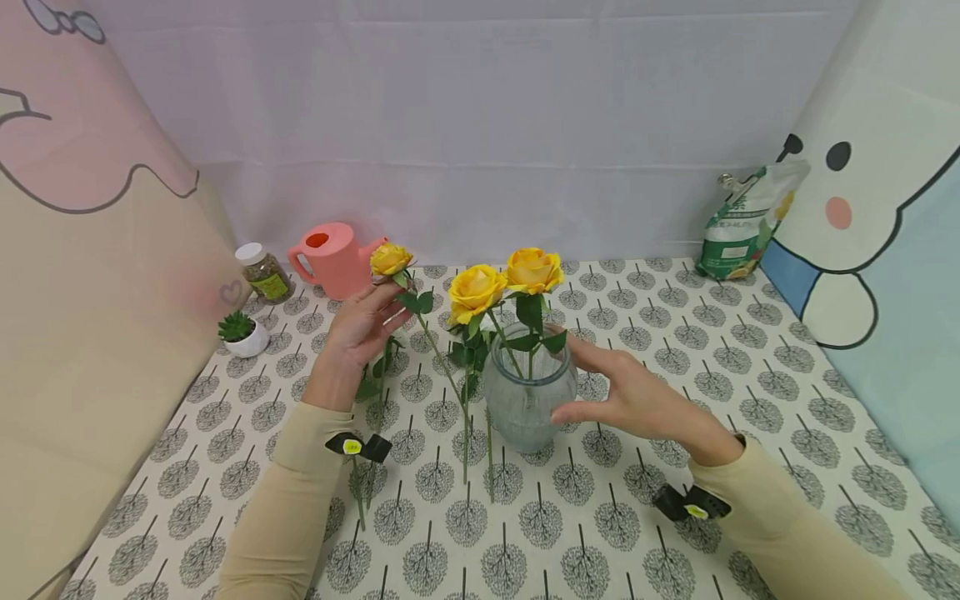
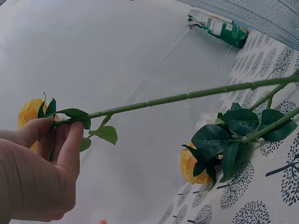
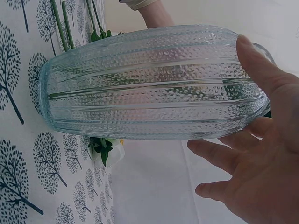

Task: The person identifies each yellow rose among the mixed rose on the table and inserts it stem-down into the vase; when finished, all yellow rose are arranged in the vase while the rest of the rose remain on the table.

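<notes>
My left hand (image 1: pixel 362 323) pinches a yellow rose (image 1: pixel 391 259) by the stem just below its bloom. That rose's stem (image 2: pixel 168 99) slants down toward the vase, its lower end outside the glass. My right hand (image 1: pixel 630 390) grips the ribbed clear glass vase (image 1: pixel 528 408) near its rim, thumb on the near side and fingers on the far side. The vase stands upright. Two more yellow roses, a left one (image 1: pixel 477 292) and a right one (image 1: pixel 534 271), rise above its mouth with stems inside. Loose leafy stems (image 1: pixel 467 454) lie on the cloth left of the vase, their blooms mostly hidden.
Behind my left hand stands a pink watering can (image 1: pixel 337 262). A white-lidded jar (image 1: pixel 266 275) and a small potted succulent (image 1: pixel 243 335) are at the left edge. A clipped green-and-white bag (image 1: pixel 746 225) leans at the back right. Tree-patterned cloth (image 1: pixel 585 533) covers the table.
</notes>
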A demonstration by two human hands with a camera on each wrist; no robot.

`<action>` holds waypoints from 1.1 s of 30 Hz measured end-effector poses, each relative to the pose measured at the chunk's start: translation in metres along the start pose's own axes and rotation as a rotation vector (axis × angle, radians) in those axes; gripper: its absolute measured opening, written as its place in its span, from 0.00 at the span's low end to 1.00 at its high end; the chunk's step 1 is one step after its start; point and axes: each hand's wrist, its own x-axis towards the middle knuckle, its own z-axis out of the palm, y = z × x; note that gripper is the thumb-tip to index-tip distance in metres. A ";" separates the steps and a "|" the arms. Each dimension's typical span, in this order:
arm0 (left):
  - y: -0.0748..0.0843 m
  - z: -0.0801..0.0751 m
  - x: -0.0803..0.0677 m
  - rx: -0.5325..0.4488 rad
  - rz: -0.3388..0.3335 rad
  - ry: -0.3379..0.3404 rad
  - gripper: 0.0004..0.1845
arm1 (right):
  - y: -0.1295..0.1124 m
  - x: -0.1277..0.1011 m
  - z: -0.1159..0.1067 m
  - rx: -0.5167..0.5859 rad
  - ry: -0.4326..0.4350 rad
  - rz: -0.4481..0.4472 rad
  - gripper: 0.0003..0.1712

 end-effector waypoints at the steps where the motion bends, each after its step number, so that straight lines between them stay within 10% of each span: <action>1: 0.001 0.000 0.000 -0.008 0.005 0.006 0.09 | 0.000 0.000 0.000 0.001 0.001 0.000 0.56; 14: 0.014 0.011 -0.013 -0.103 0.100 0.000 0.25 | 0.003 0.000 0.000 -0.009 -0.002 0.001 0.56; 33: 0.047 0.017 -0.041 -0.485 0.421 -0.003 0.10 | 0.002 0.000 0.001 -0.005 -0.009 0.035 0.57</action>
